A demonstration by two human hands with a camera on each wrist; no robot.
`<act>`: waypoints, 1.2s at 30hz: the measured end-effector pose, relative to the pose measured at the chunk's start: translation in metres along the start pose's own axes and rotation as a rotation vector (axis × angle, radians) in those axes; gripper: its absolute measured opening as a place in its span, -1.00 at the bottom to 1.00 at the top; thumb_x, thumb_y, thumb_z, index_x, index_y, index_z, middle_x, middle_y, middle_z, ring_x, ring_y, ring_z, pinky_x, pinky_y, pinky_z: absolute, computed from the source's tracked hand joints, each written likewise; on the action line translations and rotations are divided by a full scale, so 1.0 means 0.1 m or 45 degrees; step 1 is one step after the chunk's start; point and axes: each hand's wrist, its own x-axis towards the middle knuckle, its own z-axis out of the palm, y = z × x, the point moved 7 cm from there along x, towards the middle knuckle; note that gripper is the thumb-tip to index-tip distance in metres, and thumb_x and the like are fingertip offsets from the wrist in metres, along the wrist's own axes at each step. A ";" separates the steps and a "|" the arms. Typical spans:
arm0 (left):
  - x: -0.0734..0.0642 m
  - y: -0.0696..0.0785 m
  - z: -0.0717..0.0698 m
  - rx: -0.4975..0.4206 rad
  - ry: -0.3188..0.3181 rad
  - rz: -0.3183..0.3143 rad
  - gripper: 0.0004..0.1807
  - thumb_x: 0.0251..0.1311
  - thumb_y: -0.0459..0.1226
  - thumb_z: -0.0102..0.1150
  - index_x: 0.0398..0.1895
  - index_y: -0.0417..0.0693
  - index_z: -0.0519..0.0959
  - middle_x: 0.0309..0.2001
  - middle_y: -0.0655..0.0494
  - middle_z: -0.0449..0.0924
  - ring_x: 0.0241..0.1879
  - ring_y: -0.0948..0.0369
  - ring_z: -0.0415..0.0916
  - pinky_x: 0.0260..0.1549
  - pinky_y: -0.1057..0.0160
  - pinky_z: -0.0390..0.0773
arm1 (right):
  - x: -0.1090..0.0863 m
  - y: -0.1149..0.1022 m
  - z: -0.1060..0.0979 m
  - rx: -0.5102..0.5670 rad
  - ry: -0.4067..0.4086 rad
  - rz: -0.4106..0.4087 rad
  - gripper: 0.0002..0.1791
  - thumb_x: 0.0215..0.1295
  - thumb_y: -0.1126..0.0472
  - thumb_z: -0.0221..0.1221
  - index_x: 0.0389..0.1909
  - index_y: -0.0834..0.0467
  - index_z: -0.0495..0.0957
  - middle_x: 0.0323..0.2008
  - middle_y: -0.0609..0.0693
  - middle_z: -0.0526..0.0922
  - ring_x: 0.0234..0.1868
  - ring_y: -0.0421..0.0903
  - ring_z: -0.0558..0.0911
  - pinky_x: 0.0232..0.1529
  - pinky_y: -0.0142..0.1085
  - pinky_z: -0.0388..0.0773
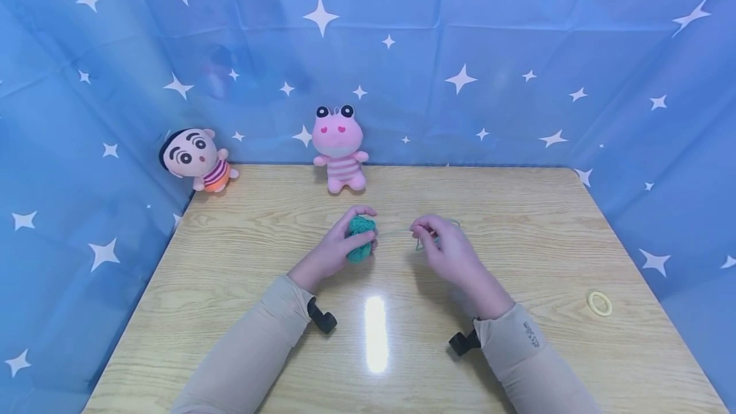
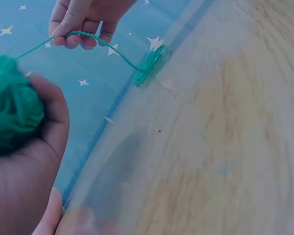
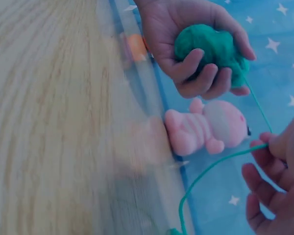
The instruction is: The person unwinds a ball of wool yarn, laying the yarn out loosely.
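My left hand (image 1: pixel 332 251) holds a ball of green yarn (image 1: pixel 360 227), with its fingers and thumb curled round the sides. From the ball a thin strand (image 3: pixel 257 104) runs taut to my right hand (image 1: pixel 451 251), which pinches it between thumb and forefinger. The other fingers of the right hand curl loosely. Past the pinch, the strand sags to a small looped bundle of the same yarn (image 2: pixel 149 67), seen over the table in the left wrist view. Both hands are above the middle of the table, a short gap apart.
A pink frog plush (image 1: pixel 339 140) sits at the table's back edge, and a black-haired doll (image 1: pixel 198 157) at the back left corner. To the right lies a pale yellow ring (image 1: pixel 590 301) on the wooden table (image 1: pixel 517 209). A blue starred curtain (image 1: pixel 402 62) surrounds the table.
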 end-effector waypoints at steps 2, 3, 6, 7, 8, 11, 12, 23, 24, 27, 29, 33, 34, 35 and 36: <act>0.00 0.00 0.02 -0.092 -0.027 0.004 -0.62 0.63 -0.33 0.01 0.41 0.01 0.32 -0.05 -0.03 0.55 -0.16 0.16 0.72 -0.12 0.12 0.84 | 0.01 0.03 -0.03 0.011 0.026 0.024 -0.76 0.74 0.16 0.10 0.04 0.20 0.68 -0.11 0.12 0.81 -0.10 -0.03 0.74 -0.08 -0.15 0.72; 0.00 0.00 0.02 -0.131 -0.037 0.010 -0.65 0.63 -0.34 -0.01 0.38 0.05 0.34 -0.04 -0.07 0.54 -0.18 0.14 0.73 -0.15 0.12 0.85 | 0.01 0.04 -0.05 0.017 0.040 0.036 -0.75 0.74 0.16 0.10 0.05 0.22 0.69 -0.11 0.13 0.81 -0.12 -0.03 0.73 -0.10 -0.16 0.72; 0.00 0.01 0.01 -0.171 -0.045 0.047 -0.71 0.61 -0.36 -0.01 0.28 0.04 0.38 0.04 -0.03 0.55 -0.22 0.12 0.73 -0.22 0.16 0.84 | 0.01 0.08 -0.12 0.025 0.077 0.070 -0.75 0.74 0.16 0.10 0.05 0.23 0.68 -0.11 0.14 0.79 -0.11 -0.03 0.71 -0.09 -0.19 0.74; 0.00 0.01 0.00 -0.172 -0.036 0.058 -0.73 0.60 -0.36 -0.01 0.25 0.04 0.40 0.08 -0.02 0.58 -0.23 0.11 0.72 -0.24 0.20 0.82 | 0.01 0.10 -0.15 0.031 0.088 0.080 -0.74 0.73 0.16 0.10 0.05 0.23 0.69 -0.11 0.16 0.79 -0.11 -0.02 0.71 -0.09 -0.20 0.75; 0.00 0.02 -0.01 -0.174 -0.026 0.070 -0.75 0.59 -0.36 0.00 0.22 0.05 0.40 0.13 0.01 0.59 -0.23 0.10 0.70 -0.26 0.24 0.79 | 0.01 0.11 -0.17 0.031 0.101 0.088 -0.74 0.73 0.16 0.11 0.05 0.23 0.69 -0.11 0.15 0.80 -0.10 -0.01 0.72 -0.09 -0.21 0.75; 0.00 0.01 -0.05 -0.195 0.009 0.095 -0.77 0.58 -0.38 -0.01 0.15 0.10 0.38 0.20 0.11 0.67 -0.12 0.12 0.68 -0.21 0.30 0.73 | 0.01 0.16 -0.23 0.029 0.122 0.112 -0.73 0.74 0.15 0.10 0.07 0.22 0.70 -0.10 0.15 0.81 -0.07 0.02 0.72 -0.07 -0.19 0.73; -0.01 0.01 -0.06 -0.212 0.024 0.094 -0.76 0.58 -0.38 -0.02 0.15 0.13 0.37 0.17 0.12 0.71 -0.08 0.13 0.68 -0.19 0.31 0.72 | 0.01 0.19 -0.25 0.022 0.127 0.122 -0.73 0.74 0.14 0.09 0.08 0.21 0.70 -0.09 0.14 0.82 -0.06 0.02 0.72 -0.07 -0.19 0.72; -0.02 0.01 -0.10 -0.356 0.050 0.112 -0.71 0.60 -0.38 -0.02 0.23 0.13 0.36 -0.02 0.13 0.46 -0.16 0.16 0.78 -0.18 0.22 0.84 | -0.02 0.41 -0.46 -0.048 0.221 0.169 -0.69 0.78 0.10 0.02 0.09 0.17 0.69 -0.06 0.10 0.81 -0.03 0.03 0.66 -0.12 -0.31 0.58; -0.02 0.02 -0.10 -0.354 0.058 0.120 -0.72 0.59 -0.39 -0.01 0.20 0.13 0.36 0.00 0.13 0.46 -0.18 0.18 0.76 -0.21 0.27 0.81 | -0.01 0.42 -0.49 -0.057 0.231 0.175 -0.69 0.78 0.10 0.02 0.10 0.17 0.69 -0.06 0.10 0.81 -0.03 0.03 0.67 -0.11 -0.30 0.59; -0.02 0.03 -0.14 -0.351 0.109 0.154 -0.75 0.56 -0.40 0.01 0.12 0.12 0.38 0.05 0.14 0.56 -0.23 0.24 0.65 -0.27 0.37 0.71 | -0.02 0.48 -0.56 -0.099 0.253 0.197 -0.68 0.78 0.12 0.00 0.10 0.18 0.68 -0.07 0.12 0.81 -0.04 0.05 0.69 -0.11 -0.23 0.61; -0.01 0.03 -0.17 -0.351 0.158 0.181 -0.76 0.57 -0.40 0.02 0.12 0.10 0.37 0.05 0.15 0.64 -0.20 0.25 0.63 -0.25 0.39 0.68 | -0.02 0.52 -0.59 -0.134 0.250 0.212 -0.68 0.78 0.13 -0.01 0.10 0.20 0.68 -0.08 0.15 0.81 -0.07 0.07 0.70 -0.10 -0.18 0.61; 0.01 0.00 -0.26 -0.356 0.275 0.208 -0.77 0.58 -0.36 0.07 0.15 0.11 0.38 -0.11 0.23 0.67 -0.16 0.27 0.62 -0.21 0.40 0.68 | -0.01 0.61 -0.63 -0.188 0.212 0.245 -0.68 0.77 0.14 0.00 0.08 0.22 0.68 -0.09 0.20 0.81 -0.12 0.12 0.72 -0.10 -0.07 0.63; 0.02 0.00 -0.28 -0.352 0.295 0.207 -0.77 0.59 -0.34 0.08 0.15 0.12 0.39 -0.13 0.25 0.65 -0.16 0.28 0.62 -0.20 0.39 0.69 | -0.01 0.63 -0.64 -0.196 0.204 0.254 -0.68 0.77 0.15 0.01 0.08 0.23 0.68 -0.09 0.21 0.81 -0.12 0.13 0.73 -0.07 -0.04 0.64; 0.02 -0.01 -0.29 -0.353 0.306 0.202 -0.77 0.59 -0.33 0.09 0.16 0.12 0.40 -0.13 0.26 0.62 -0.16 0.29 0.62 -0.19 0.38 0.70 | -0.01 0.65 -0.64 -0.201 0.196 0.264 -0.69 0.76 0.15 0.01 0.08 0.23 0.68 -0.09 0.22 0.81 -0.11 0.14 0.74 -0.06 -0.03 0.64; 0.02 -0.01 -0.29 -0.346 0.311 0.195 -0.77 0.59 -0.32 0.09 0.16 0.13 0.40 -0.13 0.26 0.59 -0.17 0.29 0.62 -0.16 0.36 0.72 | -0.01 0.67 -0.65 -0.201 0.187 0.279 -0.69 0.76 0.15 0.01 0.08 0.23 0.68 -0.08 0.22 0.81 -0.10 0.14 0.74 -0.05 -0.03 0.64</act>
